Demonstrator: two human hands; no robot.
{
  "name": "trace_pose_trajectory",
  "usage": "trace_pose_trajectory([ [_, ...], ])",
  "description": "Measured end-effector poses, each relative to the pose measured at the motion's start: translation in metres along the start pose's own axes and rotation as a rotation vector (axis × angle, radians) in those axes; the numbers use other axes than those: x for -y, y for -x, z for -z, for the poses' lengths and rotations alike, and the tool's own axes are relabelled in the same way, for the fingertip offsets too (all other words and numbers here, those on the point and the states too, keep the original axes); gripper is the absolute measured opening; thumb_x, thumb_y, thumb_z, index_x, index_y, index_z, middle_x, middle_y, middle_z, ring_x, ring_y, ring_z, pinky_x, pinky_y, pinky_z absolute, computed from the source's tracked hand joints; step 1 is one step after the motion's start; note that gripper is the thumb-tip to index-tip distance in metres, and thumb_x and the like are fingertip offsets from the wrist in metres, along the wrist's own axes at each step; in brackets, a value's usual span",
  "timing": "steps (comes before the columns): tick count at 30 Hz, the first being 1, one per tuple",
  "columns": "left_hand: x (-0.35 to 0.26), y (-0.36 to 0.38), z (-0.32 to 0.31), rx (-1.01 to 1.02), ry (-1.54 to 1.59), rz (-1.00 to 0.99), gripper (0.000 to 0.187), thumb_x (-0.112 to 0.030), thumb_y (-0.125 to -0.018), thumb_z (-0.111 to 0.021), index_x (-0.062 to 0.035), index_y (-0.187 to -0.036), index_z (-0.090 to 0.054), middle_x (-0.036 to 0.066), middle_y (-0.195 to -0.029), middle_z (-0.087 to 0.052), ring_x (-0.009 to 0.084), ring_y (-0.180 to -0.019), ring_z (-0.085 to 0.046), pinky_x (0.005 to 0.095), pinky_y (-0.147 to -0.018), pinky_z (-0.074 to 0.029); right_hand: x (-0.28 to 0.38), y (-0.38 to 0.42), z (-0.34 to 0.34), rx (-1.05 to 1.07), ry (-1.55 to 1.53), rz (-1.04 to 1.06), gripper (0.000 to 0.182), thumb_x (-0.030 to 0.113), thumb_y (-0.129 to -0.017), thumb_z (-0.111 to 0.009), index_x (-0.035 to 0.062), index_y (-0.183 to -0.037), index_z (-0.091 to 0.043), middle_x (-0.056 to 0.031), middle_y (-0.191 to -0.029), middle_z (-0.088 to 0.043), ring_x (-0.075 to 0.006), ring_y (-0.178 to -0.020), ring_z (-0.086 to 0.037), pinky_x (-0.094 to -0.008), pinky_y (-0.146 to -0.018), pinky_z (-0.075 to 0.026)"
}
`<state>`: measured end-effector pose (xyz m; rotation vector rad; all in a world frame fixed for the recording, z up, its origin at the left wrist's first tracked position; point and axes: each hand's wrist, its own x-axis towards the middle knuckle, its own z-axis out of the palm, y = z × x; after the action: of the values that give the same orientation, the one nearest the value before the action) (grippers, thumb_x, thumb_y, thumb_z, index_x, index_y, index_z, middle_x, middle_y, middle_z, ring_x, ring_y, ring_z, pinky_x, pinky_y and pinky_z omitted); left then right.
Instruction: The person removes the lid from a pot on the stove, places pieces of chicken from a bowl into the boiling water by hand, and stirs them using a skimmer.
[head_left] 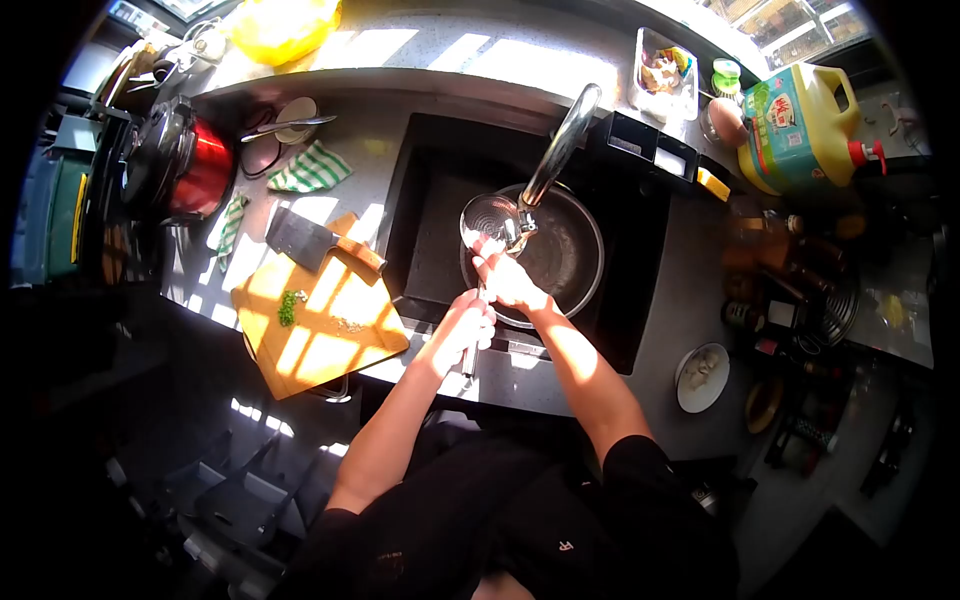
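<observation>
A round perforated skimmer [488, 214] is held over the black sink [425, 235], its head beside the chrome faucet [562, 145]. Wrapped round its handle is my left hand [466, 325], closed, with the handle's end sticking out below. My right hand [510, 281] is closed at the skimmer's neck, fingertips against the lower edge of the head. Below the faucet, a dark round pan [570, 240] sits in the sink, partly covered by the skimmer and my hands.
Left of the sink lies a wooden cutting board [330, 350] with chopped greens [289, 308] and a cleaver [300, 238]. A red pot [205, 165] stands farther left. On the right are a white bowl [702, 377], a yellow jug [805, 125] and a sponge [713, 184].
</observation>
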<state>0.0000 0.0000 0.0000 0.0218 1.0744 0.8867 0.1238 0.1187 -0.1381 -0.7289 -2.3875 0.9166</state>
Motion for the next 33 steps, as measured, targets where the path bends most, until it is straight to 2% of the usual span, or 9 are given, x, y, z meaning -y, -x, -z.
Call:
trace_pose_trajectory([
  [3, -0.005, -0.014, 0.003, -0.030, 0.029, 0.045, 0.016, -0.021, -0.105, -0.049, -0.0083, -0.115, -0.053, -0.004, -0.066, -0.043, 0.0081, -0.048, -0.039, 0.0256, -0.042, -0.033, 0.016, 0.012, 0.039, -0.026, -0.023, 0.104, 0.034, 0.019, -0.097, -0.062, 0.0036, -0.128, -0.063, -0.0221, -0.123, -0.067, -0.0350, -0.114, -0.066, -0.0427, -0.101, -0.052],
  [6, 0.005, -0.057, 0.011, -0.142, 0.085, 0.069, 0.015, -0.021, -0.104, -0.055, -0.0102, -0.114, -0.056, -0.005, -0.064, -0.041, 0.0075, -0.048, -0.040, 0.0245, -0.042, -0.034, 0.028, 0.027, 0.069, 0.061, -0.190, -0.325, 0.032, 0.013, -0.095, -0.063, 0.0042, -0.125, -0.064, -0.0173, -0.120, -0.068, -0.0358, -0.115, -0.064, -0.0424, -0.101, -0.052],
  [13, -0.010, -0.134, -0.008, -0.023, 0.187, -0.070, 0.017, -0.023, -0.104, -0.058, -0.0071, -0.110, -0.055, 0.001, -0.071, -0.054, 0.0165, -0.055, -0.054, 0.0321, -0.049, -0.048, 0.031, 0.036, 0.117, -0.073, -0.326, -0.620, 0.025, 0.003, -0.098, -0.059, 0.0003, -0.122, -0.067, -0.0125, -0.114, -0.072, -0.0208, -0.108, -0.069, -0.0322, -0.095, -0.053],
  [15, -0.017, -0.128, -0.037, -0.184, 0.187, 0.050, 0.016, -0.022, -0.107, -0.052, -0.0064, -0.112, -0.054, 0.002, -0.070, -0.052, 0.0190, -0.056, -0.054, 0.0370, -0.052, -0.050, 0.023, 0.030, 0.128, -0.134, -0.329, -0.584, 0.025, 0.002, -0.098, -0.058, -0.0002, -0.122, -0.067, -0.0125, -0.112, -0.073, -0.0201, -0.106, -0.069, -0.0318, -0.094, -0.054],
  [19, 0.015, -0.159, -0.015, -0.177, 0.294, -0.207, 0.021, -0.025, -0.108, -0.050, -0.0061, -0.102, -0.053, 0.004, -0.069, -0.054, 0.0184, -0.053, -0.055, 0.0343, -0.048, -0.049, 0.000, 0.007, 0.144, -0.249, -0.281, -0.534, 0.024, 0.004, -0.098, -0.057, -0.0021, -0.117, -0.069, -0.0147, -0.107, -0.074, -0.0196, -0.099, -0.071, -0.0308, -0.088, -0.055],
  [25, 0.011, -0.055, -0.023, -0.270, 0.147, -0.002, 0.009, -0.017, -0.105, -0.056, -0.0102, -0.099, -0.057, -0.004, -0.066, -0.046, 0.0096, -0.050, -0.045, 0.0272, -0.045, -0.041, -0.022, -0.038, 0.153, -0.256, 0.022, -0.525, 0.029, 0.017, -0.093, -0.058, 0.0000, -0.113, -0.072, -0.0210, -0.105, -0.073, -0.0366, -0.101, -0.070, -0.0408, -0.093, -0.055],
  [29, 0.042, -0.015, 0.003, -0.129, 0.139, 0.079, 0.025, -0.017, -0.107, -0.047, -0.0072, -0.127, -0.058, -0.004, -0.068, -0.045, 0.0075, -0.051, -0.039, 0.0241, -0.045, -0.035, -0.037, -0.049, 0.151, -0.386, 0.077, -0.480, 0.023, 0.018, -0.094, -0.060, 0.0005, -0.104, -0.072, -0.0216, -0.101, -0.070, -0.0398, -0.095, -0.068, -0.0442, -0.090, -0.055],
  [31, 0.056, -0.007, 0.011, -0.114, 0.090, 0.101, 0.028, -0.020, -0.107, -0.046, -0.0069, -0.128, -0.058, -0.004, -0.067, -0.046, 0.0083, -0.050, -0.040, 0.0236, -0.046, -0.035, -0.049, -0.050, 0.150, -0.259, 0.348, -0.185, 0.018, 0.018, -0.094, -0.066, 0.0003, -0.098, -0.067, -0.0206, -0.095, -0.068, -0.0424, -0.085, -0.064, -0.0468, -0.085, -0.054],
  [33, 0.064, -0.001, 0.021, -0.062, 0.182, 0.169, 0.029, -0.022, -0.107, -0.046, -0.0058, -0.128, -0.058, -0.002, -0.068, -0.048, 0.0095, -0.051, -0.043, 0.0253, -0.046, -0.038, -0.053, -0.048, 0.139, -0.324, 0.030, -0.480, 0.020, 0.018, -0.093, -0.066, 0.0009, -0.103, -0.065, -0.0198, -0.092, -0.068, -0.0386, -0.086, -0.065, -0.0450, -0.080, -0.055],
])
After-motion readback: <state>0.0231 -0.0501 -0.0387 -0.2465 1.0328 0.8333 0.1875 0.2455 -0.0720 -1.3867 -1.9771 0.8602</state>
